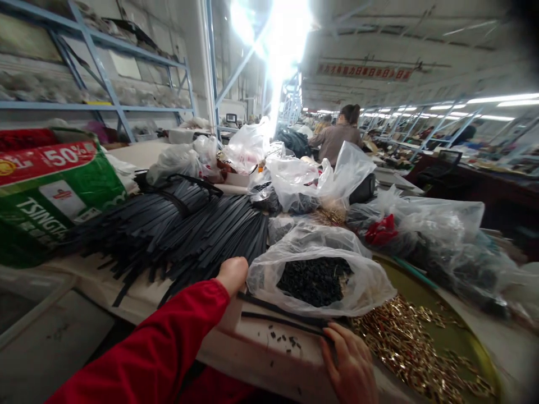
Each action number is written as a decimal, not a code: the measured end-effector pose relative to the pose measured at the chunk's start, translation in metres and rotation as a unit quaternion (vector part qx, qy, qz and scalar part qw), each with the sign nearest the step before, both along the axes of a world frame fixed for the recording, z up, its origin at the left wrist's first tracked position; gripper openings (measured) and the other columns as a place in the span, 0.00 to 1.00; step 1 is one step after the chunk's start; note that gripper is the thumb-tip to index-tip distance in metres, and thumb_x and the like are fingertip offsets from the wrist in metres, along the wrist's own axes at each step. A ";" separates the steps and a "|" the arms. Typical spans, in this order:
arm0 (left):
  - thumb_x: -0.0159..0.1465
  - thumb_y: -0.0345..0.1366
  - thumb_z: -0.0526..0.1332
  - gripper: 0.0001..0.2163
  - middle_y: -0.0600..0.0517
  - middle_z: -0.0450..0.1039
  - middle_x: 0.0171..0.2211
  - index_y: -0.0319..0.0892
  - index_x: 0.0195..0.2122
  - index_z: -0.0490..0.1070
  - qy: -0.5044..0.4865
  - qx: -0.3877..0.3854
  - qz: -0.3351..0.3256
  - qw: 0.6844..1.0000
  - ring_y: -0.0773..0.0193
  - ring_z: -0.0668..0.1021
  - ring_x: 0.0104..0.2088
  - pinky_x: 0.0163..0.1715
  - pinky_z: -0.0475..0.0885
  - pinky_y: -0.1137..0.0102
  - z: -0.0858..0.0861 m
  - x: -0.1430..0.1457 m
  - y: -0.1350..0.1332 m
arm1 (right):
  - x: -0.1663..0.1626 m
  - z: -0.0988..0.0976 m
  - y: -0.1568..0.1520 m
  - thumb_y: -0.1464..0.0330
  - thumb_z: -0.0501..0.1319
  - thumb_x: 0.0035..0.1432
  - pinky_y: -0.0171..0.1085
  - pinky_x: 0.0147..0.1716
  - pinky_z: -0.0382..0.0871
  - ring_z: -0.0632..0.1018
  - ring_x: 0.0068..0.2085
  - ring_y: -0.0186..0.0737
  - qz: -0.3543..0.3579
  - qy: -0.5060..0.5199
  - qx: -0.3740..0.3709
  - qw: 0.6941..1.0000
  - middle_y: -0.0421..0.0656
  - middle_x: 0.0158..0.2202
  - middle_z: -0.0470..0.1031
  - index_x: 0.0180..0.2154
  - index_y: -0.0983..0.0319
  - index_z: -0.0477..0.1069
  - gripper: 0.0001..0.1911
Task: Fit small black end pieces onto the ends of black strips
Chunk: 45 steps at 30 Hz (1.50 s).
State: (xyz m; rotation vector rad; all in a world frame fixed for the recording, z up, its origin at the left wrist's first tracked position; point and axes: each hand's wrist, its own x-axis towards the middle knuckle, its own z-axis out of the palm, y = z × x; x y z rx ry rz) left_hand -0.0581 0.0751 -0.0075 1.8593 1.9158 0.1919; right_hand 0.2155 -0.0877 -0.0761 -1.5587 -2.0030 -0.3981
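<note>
My left hand point(233, 273), in a red sleeve, reaches to the near edge of a big pile of black straps point(185, 230) and touches the side of a clear plastic bag of small black pieces point(315, 278); its fingers are hidden. My right hand point(349, 365) rests on the table at the front edge, fingers on the end of two long black straps point(278, 317) lying flat below the bag. A few loose black pieces point(288, 341) are scattered beside these straps.
A round tray of gold metal clips point(421, 348) lies at the right. Several clear bags point(421, 224) crowd the table behind. A green and red carton point(50, 191) stands at left, a grey bin point(37, 331) below it. A person point(337, 134) works farther back.
</note>
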 end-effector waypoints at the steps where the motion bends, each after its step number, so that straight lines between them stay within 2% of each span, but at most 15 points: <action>1: 0.59 0.37 0.59 0.08 0.49 0.72 0.36 0.36 0.33 0.69 -0.028 -0.008 0.008 1.000 0.62 0.74 0.40 0.42 0.68 0.62 0.003 -0.003 0.000 | -0.001 0.004 -0.001 0.62 0.55 0.55 0.45 0.43 0.63 0.73 0.42 0.46 0.008 0.003 0.003 1.000 0.47 0.40 0.74 0.41 0.60 0.67 0.12; 5: 0.59 0.37 0.55 0.09 0.51 0.71 0.25 0.37 0.25 0.67 -0.180 -0.056 0.022 0.982 0.64 0.75 0.30 0.29 0.69 0.69 0.022 -0.017 -0.013 | -0.013 0.024 -0.002 0.66 0.57 0.53 0.43 0.39 0.67 0.75 0.40 0.45 0.062 0.064 0.009 0.996 0.46 0.38 0.75 0.40 0.58 0.68 0.11; 8: 0.59 0.38 0.51 0.09 0.52 0.70 0.23 0.38 0.28 0.64 -0.314 -0.110 0.010 0.943 0.68 0.75 0.25 0.22 0.65 0.76 0.034 -0.013 -0.044 | -0.040 0.038 -0.002 0.65 0.54 0.55 0.39 0.36 0.70 0.76 0.37 0.43 0.090 0.221 -0.079 0.968 0.45 0.36 0.75 0.39 0.58 0.68 0.09; 12: 0.58 0.42 0.52 0.11 0.50 0.71 0.32 0.38 0.34 0.63 -0.472 -0.156 0.008 0.868 0.71 0.75 0.28 0.24 0.66 0.78 0.036 0.016 -0.092 | -0.082 0.055 0.000 0.56 0.52 0.56 0.34 0.26 0.69 0.74 0.29 0.37 0.129 0.495 -0.290 0.808 0.43 0.30 0.73 0.45 0.61 0.63 0.20; 16: 0.55 0.40 0.58 0.12 0.49 0.70 0.38 0.39 0.38 0.63 -0.631 -0.185 0.064 0.751 0.70 0.75 0.32 0.29 0.68 0.76 0.024 0.043 -0.124 | -0.090 0.065 0.009 0.53 0.57 0.50 0.31 0.21 0.61 0.67 0.21 0.30 0.091 0.634 -0.348 0.684 0.38 0.22 0.68 0.34 0.63 0.65 0.20; 18: 0.56 0.42 0.57 0.11 0.50 0.71 0.33 0.39 0.35 0.63 -0.601 -0.219 0.045 0.767 0.68 0.75 0.29 0.28 0.68 0.74 0.019 0.046 -0.131 | -0.081 0.063 0.015 0.53 0.60 0.48 0.30 0.19 0.58 0.64 0.19 0.28 0.052 0.668 -0.340 0.659 0.35 0.19 0.65 0.32 0.63 0.64 0.19; 20: 0.58 0.44 0.54 0.12 0.51 0.71 0.27 0.39 0.29 0.65 -0.504 -0.192 -0.040 0.841 0.66 0.74 0.26 0.26 0.68 0.71 0.020 0.044 -0.131 | -0.068 0.059 0.020 0.54 0.61 0.46 0.29 0.18 0.54 0.62 0.18 0.27 0.030 0.696 -0.343 0.629 0.33 0.18 0.63 0.33 0.63 0.63 0.19; 23: 0.61 0.40 0.52 0.11 0.47 0.72 0.36 0.41 0.33 0.69 -0.306 0.054 -0.197 0.930 0.59 0.73 0.38 0.40 0.67 0.64 0.031 0.039 -0.114 | -0.054 0.057 0.023 0.56 0.61 0.47 0.28 0.18 0.52 0.60 0.18 0.26 0.038 0.717 -0.348 0.603 0.32 0.17 0.62 0.32 0.63 0.63 0.17; 26: 0.60 0.35 0.54 0.11 0.48 0.71 0.44 0.45 0.44 0.67 -0.141 0.188 -0.322 0.917 0.55 0.69 0.47 0.49 0.61 0.60 0.045 0.039 -0.090 | -0.046 0.068 0.024 0.57 0.60 0.50 0.29 0.20 0.54 0.61 0.19 0.27 0.083 0.685 -0.359 0.629 0.33 0.17 0.61 0.32 0.63 0.63 0.16; 29: 0.60 0.30 0.52 0.07 0.50 0.73 0.31 0.43 0.34 0.69 -0.027 0.170 -0.415 0.894 0.59 0.73 0.33 0.35 0.65 0.66 0.055 0.044 -0.077 | -0.033 0.082 0.029 0.56 0.56 0.53 0.30 0.22 0.58 0.64 0.21 0.29 0.110 0.635 -0.363 0.673 0.35 0.18 0.64 0.33 0.62 0.64 0.16; 31: 0.61 0.30 0.50 0.08 0.50 0.71 0.26 0.42 0.30 0.68 0.009 0.148 -0.406 0.902 0.61 0.72 0.27 0.28 0.63 0.69 0.062 0.046 -0.075 | -0.018 0.085 0.039 0.55 0.51 0.56 0.32 0.24 0.61 0.67 0.23 0.31 0.089 0.599 -0.330 0.724 0.38 0.22 0.67 0.36 0.62 0.64 0.17; 35: 0.62 0.34 0.46 0.11 0.49 0.71 0.27 0.41 0.33 0.67 -0.081 0.062 -0.287 0.952 0.62 0.72 0.27 0.26 0.61 0.70 0.067 0.048 -0.073 | 0.012 0.076 0.078 0.60 0.49 0.58 0.36 0.32 0.67 0.73 0.31 0.38 -0.012 0.361 -0.255 0.897 0.45 0.32 0.72 0.39 0.63 0.65 0.15; 37: 0.61 0.34 0.46 0.10 0.52 0.68 0.24 0.41 0.33 0.66 -0.220 -0.039 -0.210 0.952 0.66 0.70 0.23 0.23 0.61 0.72 0.062 0.050 -0.071 | 0.017 0.070 0.106 0.65 0.48 0.58 0.37 0.39 0.67 0.74 0.39 0.40 -0.038 0.202 -0.240 0.949 0.47 0.38 0.73 0.39 0.64 0.66 0.13; 41: 0.58 0.34 0.49 0.06 0.58 0.63 0.23 0.41 0.33 0.63 -0.487 -0.272 0.008 0.830 0.74 0.62 0.17 0.15 0.56 0.77 0.049 0.055 -0.070 | -0.002 0.060 0.157 0.66 0.47 0.59 0.41 0.45 0.63 0.72 0.45 0.45 -0.029 0.084 -0.246 0.965 0.53 0.42 0.73 0.41 0.66 0.69 0.16; 45: 0.52 0.30 0.55 0.12 0.56 0.66 0.26 0.39 0.40 0.63 -0.576 -0.340 0.111 0.735 0.74 0.67 0.21 0.17 0.60 0.79 0.047 0.052 -0.074 | -0.019 0.051 0.169 0.59 0.54 0.55 0.42 0.48 0.60 0.68 0.50 0.48 0.011 0.018 -0.263 0.965 0.51 0.47 0.71 0.45 0.62 0.69 0.19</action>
